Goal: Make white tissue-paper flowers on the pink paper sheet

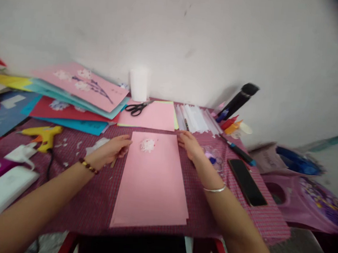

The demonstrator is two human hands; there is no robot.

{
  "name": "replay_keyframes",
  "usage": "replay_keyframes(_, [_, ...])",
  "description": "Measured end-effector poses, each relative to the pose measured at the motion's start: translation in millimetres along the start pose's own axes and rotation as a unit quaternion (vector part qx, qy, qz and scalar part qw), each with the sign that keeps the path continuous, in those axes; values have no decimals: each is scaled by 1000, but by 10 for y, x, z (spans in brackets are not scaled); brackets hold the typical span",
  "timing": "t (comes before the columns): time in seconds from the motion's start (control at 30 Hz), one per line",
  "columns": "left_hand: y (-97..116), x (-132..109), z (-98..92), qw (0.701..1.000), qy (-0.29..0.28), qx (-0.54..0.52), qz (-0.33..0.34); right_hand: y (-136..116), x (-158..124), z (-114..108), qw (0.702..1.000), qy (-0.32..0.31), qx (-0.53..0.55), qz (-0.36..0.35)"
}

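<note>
A pink sheet of paper (152, 183) lies lengthwise on the checked tablecloth in front of me. A small white paper flower (147, 144) sits near its far end. My left hand (112, 150) rests at the sheet's left edge, fingers curled, with a thin stick-like thing under them that I cannot make out. My right hand (189, 144) lies at the sheet's far right corner, fingers stretched flat on the paper's edge.
Black scissors (137, 107) lie on another pink sheet (152, 117) at the back. A yellow glue gun (42, 135) is at left, near stacked coloured papers (73, 93). Glue sticks (195, 118), a black bottle (238, 100), a pen (239, 151) and a phone (246, 182) are at right.
</note>
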State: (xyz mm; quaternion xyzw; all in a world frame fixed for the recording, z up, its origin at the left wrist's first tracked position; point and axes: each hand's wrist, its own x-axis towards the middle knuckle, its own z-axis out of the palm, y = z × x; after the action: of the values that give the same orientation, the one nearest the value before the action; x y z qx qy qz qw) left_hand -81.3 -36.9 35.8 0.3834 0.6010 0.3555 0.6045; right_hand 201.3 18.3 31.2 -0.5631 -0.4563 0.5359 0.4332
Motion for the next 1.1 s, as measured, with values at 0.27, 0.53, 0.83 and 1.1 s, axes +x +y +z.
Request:
replay_keyframes(0.27, [-210,-798,-112,997,-26,-64,39,216,-796,-306,972,-69,-167,-152])
replay_keyframes(0.53, [-374,-951,420,947,-248,-187,84,126,-1437,423,946,-286,-86,-125])
replay_keyframes(0.83, [-444,-1062,475,955,-263,-109,89,219,-1337,743,936,-353,4,-18])
replay_keyframes(1.1, [-477,-1052,6,992,-23,50,114,230,-1237,699,923,-366,-110,-46])
